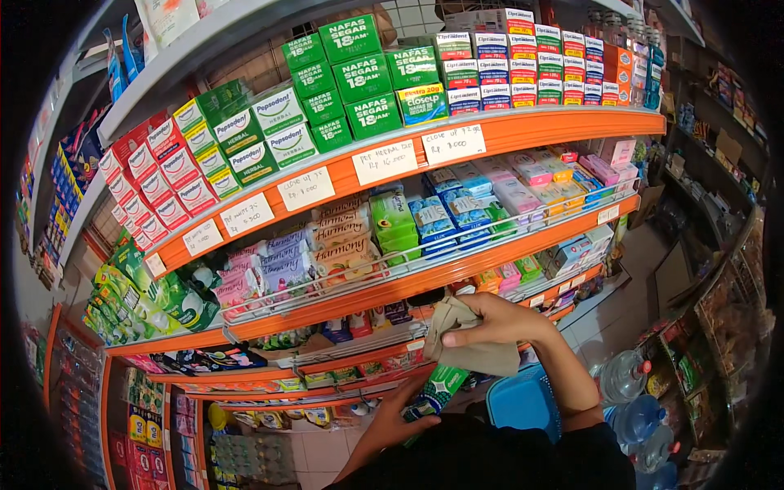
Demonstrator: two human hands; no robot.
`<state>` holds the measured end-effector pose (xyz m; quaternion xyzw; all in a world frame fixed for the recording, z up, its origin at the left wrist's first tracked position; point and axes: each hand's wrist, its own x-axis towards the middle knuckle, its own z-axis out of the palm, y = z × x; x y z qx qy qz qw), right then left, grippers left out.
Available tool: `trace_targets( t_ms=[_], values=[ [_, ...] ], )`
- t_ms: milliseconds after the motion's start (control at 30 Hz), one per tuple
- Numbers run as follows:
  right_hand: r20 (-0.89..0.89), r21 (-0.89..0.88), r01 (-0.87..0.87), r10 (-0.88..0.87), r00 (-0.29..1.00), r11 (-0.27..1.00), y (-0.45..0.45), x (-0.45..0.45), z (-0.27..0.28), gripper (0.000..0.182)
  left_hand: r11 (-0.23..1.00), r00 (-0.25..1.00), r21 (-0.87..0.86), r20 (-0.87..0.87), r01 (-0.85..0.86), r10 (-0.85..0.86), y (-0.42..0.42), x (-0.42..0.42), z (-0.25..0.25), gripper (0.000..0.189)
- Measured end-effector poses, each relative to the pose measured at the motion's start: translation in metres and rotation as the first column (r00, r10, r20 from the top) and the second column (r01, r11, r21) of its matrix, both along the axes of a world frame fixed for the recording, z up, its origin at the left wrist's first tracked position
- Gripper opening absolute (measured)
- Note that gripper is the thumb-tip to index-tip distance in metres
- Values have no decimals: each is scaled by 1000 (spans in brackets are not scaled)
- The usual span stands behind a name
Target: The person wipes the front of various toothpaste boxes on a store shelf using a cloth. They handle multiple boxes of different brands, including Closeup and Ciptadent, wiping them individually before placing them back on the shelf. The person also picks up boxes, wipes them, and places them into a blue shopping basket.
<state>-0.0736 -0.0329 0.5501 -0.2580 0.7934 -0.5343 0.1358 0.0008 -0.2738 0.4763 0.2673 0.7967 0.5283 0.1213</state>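
Observation:
My left hand [404, 416] grips a green and dark patterned carton [446, 381] low before my body. Bunched in my right hand [499, 321] is a beige cloth [456, 337], which lies over the upper end of the carton. What is under the cloth is hidden. Both hands are in front of the lower shelves. Stacked toothpaste boxes [367, 76] fill the top orange-edged shelf, and wrapped Harmony soap bars [343, 245] stand on the shelf below it, beside Lux soap packs [462, 211].
A blue plastic basket [523, 398] is below my right forearm. Large water bottles [625, 373] stand on the floor at the right. Thin wire rails [404, 252] run along the soap shelf's front. Handwritten price cards [384, 162] hang on the top shelf's orange edge. More stocked shelves line the far right.

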Motion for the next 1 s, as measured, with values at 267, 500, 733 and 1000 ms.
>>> trace_targets(
  t_ms=[267,500,733,1000],
  values=[
    [-193,-303,379,-446,874,874,-34,4,4,52,698,863,603,503,-386,44,-18,-3,-31,67],
    [-555,-258,363,-445,703,895,-112,44,-24,45,363,827,745,527,-560,195,-28,-12,-47,68],
    [-252,-268,78,-148,956,960,-121,78,-103,51,363,824,753,559,-549,86,-68,-14,-5,59],
    [-18,-474,363,-421,907,802,-125,79,-92,50,773,707,376,695,-511,129,-53,-15,3,54]
  ],
)
